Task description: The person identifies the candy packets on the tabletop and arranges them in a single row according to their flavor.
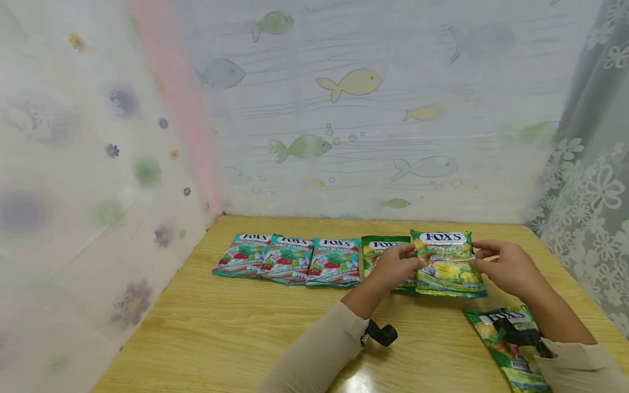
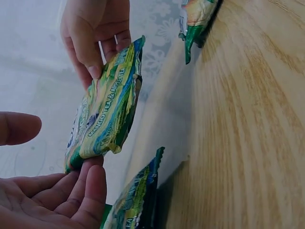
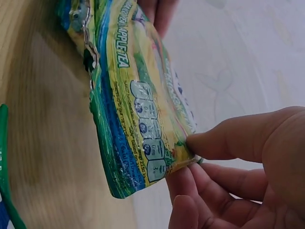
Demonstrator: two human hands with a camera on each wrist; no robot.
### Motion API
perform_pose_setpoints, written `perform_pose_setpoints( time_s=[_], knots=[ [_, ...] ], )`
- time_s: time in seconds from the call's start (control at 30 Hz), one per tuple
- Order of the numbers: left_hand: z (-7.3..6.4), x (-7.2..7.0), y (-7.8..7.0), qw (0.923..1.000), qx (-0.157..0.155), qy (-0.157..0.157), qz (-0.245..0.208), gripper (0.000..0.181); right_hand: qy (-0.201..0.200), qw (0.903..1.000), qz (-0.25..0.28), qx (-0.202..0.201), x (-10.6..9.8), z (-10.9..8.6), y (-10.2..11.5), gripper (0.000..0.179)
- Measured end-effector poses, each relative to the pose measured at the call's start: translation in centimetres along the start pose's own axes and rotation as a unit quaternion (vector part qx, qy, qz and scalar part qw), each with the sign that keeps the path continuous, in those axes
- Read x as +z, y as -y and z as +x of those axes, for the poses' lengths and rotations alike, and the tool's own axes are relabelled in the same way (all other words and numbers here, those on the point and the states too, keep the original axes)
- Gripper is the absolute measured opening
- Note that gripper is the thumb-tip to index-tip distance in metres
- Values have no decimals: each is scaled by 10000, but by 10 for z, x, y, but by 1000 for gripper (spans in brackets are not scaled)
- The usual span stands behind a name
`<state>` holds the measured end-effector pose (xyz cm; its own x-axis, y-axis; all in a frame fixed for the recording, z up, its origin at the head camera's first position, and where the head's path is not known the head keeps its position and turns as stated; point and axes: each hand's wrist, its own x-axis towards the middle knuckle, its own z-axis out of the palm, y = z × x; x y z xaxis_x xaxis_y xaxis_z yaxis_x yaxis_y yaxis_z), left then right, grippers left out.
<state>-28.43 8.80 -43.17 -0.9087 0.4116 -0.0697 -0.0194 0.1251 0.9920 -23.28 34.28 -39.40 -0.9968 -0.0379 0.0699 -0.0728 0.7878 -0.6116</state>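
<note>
A green and yellow Fox's Spring Tea candy bag [image 1: 446, 267] is held up, tilted, at the right end of a row of bags. My right hand [image 1: 511, 267] pinches its right edge, thumb on the front and fingers behind, as the right wrist view shows on the bag [image 3: 143, 109]. At the opposite edge my left hand [image 1: 395, 266] touches the bag [image 2: 107, 105] with its fingers, while the left thumb [image 2: 19, 129] stands apart from it. A second Spring Tea bag [image 1: 385, 240] stands behind my left hand, partly hidden.
Three teal Mint Blossom bags [image 1: 334, 263] continue the row to the left, slightly overlapping. Another green Fox's bag [image 1: 511, 349] lies at the front right, partly covered by my right forearm. The wooden table [image 1: 236, 333] meets a fish-printed curtain [image 1: 304, 185] at the back.
</note>
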Motion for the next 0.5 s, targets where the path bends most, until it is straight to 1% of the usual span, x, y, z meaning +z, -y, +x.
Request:
perform_pose_setpoints(
  time_s=[0.3,0.5],
  knots=[
    [1,3,2,9991,26,168,-390,48,-3,10000,7,-21,5,3,-9,56],
    [-1,4,5,9988,27,344,-340,50,151,9997,197,-32,8,5,-16,52]
  ],
)
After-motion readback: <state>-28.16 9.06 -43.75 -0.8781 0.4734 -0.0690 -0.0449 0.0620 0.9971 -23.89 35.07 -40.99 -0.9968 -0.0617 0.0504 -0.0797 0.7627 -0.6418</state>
